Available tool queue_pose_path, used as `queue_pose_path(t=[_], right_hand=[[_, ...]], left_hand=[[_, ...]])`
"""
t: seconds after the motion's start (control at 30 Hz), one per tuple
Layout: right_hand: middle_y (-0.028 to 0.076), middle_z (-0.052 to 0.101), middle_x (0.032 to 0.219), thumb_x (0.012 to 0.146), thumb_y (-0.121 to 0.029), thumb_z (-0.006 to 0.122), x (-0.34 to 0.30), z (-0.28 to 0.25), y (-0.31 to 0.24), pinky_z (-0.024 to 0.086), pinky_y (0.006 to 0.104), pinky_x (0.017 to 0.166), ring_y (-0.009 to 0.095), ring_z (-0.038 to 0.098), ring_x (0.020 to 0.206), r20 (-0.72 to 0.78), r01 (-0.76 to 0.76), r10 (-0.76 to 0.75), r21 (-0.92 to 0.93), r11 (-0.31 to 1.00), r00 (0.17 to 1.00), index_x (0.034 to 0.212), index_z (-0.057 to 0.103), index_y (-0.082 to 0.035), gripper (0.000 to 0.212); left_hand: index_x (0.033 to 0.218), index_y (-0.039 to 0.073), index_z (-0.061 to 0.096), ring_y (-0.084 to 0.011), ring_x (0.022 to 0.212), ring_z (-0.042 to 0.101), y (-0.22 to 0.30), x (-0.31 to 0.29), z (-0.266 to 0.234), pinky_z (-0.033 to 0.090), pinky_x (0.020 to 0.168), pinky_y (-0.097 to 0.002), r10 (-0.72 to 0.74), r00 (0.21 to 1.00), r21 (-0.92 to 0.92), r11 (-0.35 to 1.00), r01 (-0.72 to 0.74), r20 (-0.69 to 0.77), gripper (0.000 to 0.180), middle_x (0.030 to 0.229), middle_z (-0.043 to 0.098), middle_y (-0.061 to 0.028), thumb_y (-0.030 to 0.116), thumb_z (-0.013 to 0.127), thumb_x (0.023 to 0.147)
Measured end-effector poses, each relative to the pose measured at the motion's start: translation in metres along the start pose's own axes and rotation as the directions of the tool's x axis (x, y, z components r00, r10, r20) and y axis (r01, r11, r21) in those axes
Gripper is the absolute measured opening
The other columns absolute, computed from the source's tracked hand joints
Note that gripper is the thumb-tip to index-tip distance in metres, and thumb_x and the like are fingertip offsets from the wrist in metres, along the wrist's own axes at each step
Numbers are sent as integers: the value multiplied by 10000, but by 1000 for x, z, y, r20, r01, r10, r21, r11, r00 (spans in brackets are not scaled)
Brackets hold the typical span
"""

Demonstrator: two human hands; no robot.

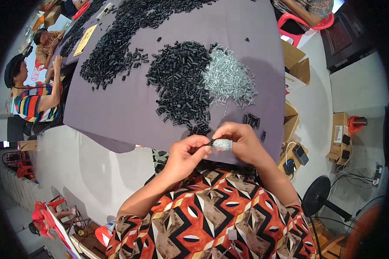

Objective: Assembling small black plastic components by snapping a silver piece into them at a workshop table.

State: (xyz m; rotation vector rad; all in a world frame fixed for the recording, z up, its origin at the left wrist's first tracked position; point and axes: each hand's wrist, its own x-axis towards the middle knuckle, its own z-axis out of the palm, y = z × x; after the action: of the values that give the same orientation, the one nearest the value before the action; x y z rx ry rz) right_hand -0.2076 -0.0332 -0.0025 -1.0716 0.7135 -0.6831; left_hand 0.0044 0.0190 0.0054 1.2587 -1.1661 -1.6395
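My left hand (188, 152) is closed, thumb and fingers pinching a small black plastic piece (210, 143) above the table's near edge. Meeting it from the right, my right hand (243, 141) is closed too, its fingertips at the same piece. A crinkled silver wrap (222, 144) shows at the right hand's fingers; whether it is worn or held I cannot tell. Just beyond my hands lies a heap of short black plastic tubes (181, 82). A pile of small shiny metal springs or pins (229, 77) touches its right side.
A grey cloth covers the table (129, 108). More black pieces (112, 56) spread toward the far left, near a yellow paper (85, 40). A few black pieces (251, 121) lie on the right. Cardboard boxes (296, 64), a black fan (317, 194) and a person (39, 95) surround the table.
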Motion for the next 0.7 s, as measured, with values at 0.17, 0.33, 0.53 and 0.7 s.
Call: queue_pose_path(t=[0.17, 0.33, 0.53, 0.7], right_hand=[[47, 654, 975, 876, -1, 700, 0, 1, -3, 505, 267, 774, 119, 638, 929, 22, 122, -120, -124, 985, 993, 1011, 693, 15, 137], [84, 651, 962, 791, 60, 660, -2, 1, -22, 506, 302, 772, 203, 655, 904, 128, 227, -188, -477, 849, 974, 1002, 681, 0, 220], [92, 661, 900, 762, 69, 652, -9, 7, -34, 509, 295, 728, 202, 663, 837, 26, 166, -186, -581, 797, 982, 968, 668, 5, 216], [74, 672, 907, 817, 37, 696, -16, 3, -20, 507, 276, 718, 148, 651, 843, -6, 73, -80, -336, 939, 997, 961, 678, 37, 145]], left_hand=[[1116, -27, 639, -105, 858, 655, -1, 2, -6, 547, 775, -247, -23, 996, -137, 990, 35, 90, 145, 958, 701, -62, 49, 605, 997], [1065, -11, 659, -94, 802, 644, 4, 2, -7, 537, 736, -236, -112, 988, -145, 981, 127, 107, 117, 908, 692, -40, 71, 615, 993], [1014, 3, 672, -68, 759, 622, 11, 9, -3, 514, 688, -217, -250, 953, -279, 915, 290, 171, 90, 858, 679, -12, 69, 616, 990], [998, -4, 648, -77, 753, 599, 9, 0, 7, 491, 693, -217, 211, 972, 387, 891, -236, 108, 95, 887, 673, -14, 86, 623, 986]])
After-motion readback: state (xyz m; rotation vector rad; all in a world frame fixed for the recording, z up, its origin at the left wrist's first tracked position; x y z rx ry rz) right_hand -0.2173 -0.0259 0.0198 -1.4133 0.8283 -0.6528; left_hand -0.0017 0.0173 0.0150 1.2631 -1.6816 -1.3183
